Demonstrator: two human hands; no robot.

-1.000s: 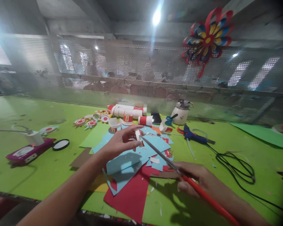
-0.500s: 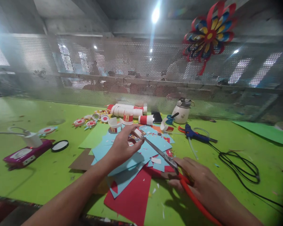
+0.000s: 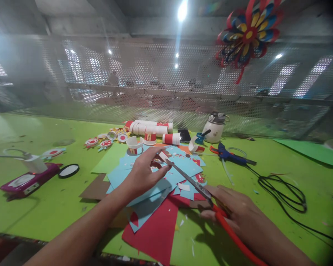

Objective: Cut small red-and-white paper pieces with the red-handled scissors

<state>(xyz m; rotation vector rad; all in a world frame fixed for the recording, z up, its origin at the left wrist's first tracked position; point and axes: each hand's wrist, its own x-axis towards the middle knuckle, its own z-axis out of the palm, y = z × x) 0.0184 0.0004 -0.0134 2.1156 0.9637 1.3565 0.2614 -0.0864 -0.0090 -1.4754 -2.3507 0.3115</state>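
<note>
Scissors (image 3: pixel 199 190), red-handled, gripped in the right hand (image 3: pixel 233 212) nearest the viewer, blades narrowly parted and reaching the small paper piece (image 3: pixel 162 157) pinched in the left hand's (image 3: pixel 143 175) fingertips. Both hover over the paper pile (image 3: pixel 155 218) (blue and red sheets). Beyond the pile: paper cups (image 3: pixel 150 137), contents not discernible.

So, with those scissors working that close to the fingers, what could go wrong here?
The blade tips of the red-handled metal scissors in the right hand sit right beside the left hand's fingertips pinching a small paper piece, so a nick seems possible. The loose blue and red paper sheets under both hands could slide. The black cord of the blue glue gun lies near the right arm and might snag.
</note>
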